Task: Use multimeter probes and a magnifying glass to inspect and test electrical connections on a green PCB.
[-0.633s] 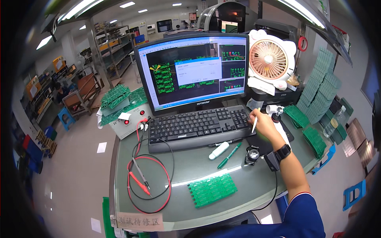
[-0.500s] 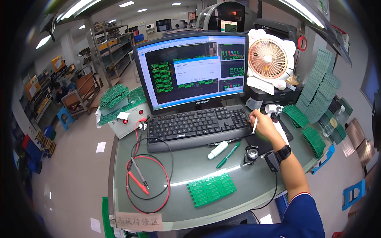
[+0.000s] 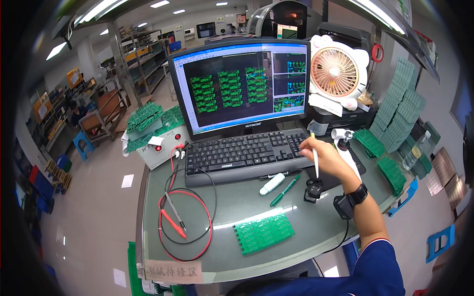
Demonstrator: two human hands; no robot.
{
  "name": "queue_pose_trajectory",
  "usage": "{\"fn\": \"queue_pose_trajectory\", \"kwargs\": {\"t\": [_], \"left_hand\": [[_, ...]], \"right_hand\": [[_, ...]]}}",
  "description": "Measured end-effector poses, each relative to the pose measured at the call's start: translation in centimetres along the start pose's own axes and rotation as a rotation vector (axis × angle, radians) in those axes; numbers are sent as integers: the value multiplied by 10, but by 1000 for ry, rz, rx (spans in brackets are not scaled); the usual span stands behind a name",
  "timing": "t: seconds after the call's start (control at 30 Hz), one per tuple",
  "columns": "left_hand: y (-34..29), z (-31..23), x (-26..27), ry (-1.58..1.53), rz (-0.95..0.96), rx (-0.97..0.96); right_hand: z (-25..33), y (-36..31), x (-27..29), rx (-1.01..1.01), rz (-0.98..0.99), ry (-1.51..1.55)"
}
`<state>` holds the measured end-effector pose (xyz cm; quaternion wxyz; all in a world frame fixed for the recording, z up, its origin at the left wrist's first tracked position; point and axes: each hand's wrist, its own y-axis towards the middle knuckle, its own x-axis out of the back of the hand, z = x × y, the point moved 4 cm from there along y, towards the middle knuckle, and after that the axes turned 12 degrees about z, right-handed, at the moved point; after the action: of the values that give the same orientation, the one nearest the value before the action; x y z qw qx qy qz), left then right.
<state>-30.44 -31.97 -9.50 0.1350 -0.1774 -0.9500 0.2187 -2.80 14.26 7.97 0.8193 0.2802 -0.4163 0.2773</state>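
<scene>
My right hand [image 3: 327, 157] is closed around a slim white pen-like stick [image 3: 316, 164] with a yellowish end, held nearly upright. It hovers by the number keys of the black keyboard [image 3: 237, 152]; whether a finger touches a key I cannot tell. A black band with a boxy device is strapped to that wrist. Behind the keyboard stands a monitor [image 3: 229, 91] showing rows of green board shapes on black. In front lies a green circuit board panel [image 3: 264, 234]. Closer to the keyboard are a green pen [image 3: 285, 191], a white tube [image 3: 272, 184] and a small black round device [image 3: 313, 189]. My left hand is out of view.
Red and black test leads [image 3: 174, 224] coil at the left, near a white box [image 3: 165, 153] piled with green boards. At the right are a white fan [image 3: 335, 72], a printer [image 3: 345, 120], stacked green boards [image 3: 391, 176] and a plastic bottle [image 3: 414, 157].
My right hand has drawn slightly left and down from the number keys, still gripping the stick. On the monitor the dialog box has gone, leaving three columns of green shapes.
</scene>
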Motion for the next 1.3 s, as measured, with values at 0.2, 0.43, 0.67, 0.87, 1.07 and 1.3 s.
{"fn": "queue_pose_trajectory", "kwargs": {"t": [0.2, 0.43, 0.67, 0.87, 1.07, 1.3], "left_hand": [[17, -136, 140, -187, -154, -283], [95, -152, 240, 935, -734, 324], [102, -141, 238, 1136, -771, 415], [91, -125, 240, 982, -758, 332], [53, -86, 268, 389, -761, 63], [42, -101, 251, -1068, -508, -588]], "right_hand": [[81, 8, -55, 321, 372, 49], [108, 46, -92, 367, 432, -23], [94, 101, -121, 423, 229, -205], [82, 100, -135, 386, 294, -375], [106, 27, -100, 364, 499, -133], [111, -51, -93, 503, 470, -327]]}}
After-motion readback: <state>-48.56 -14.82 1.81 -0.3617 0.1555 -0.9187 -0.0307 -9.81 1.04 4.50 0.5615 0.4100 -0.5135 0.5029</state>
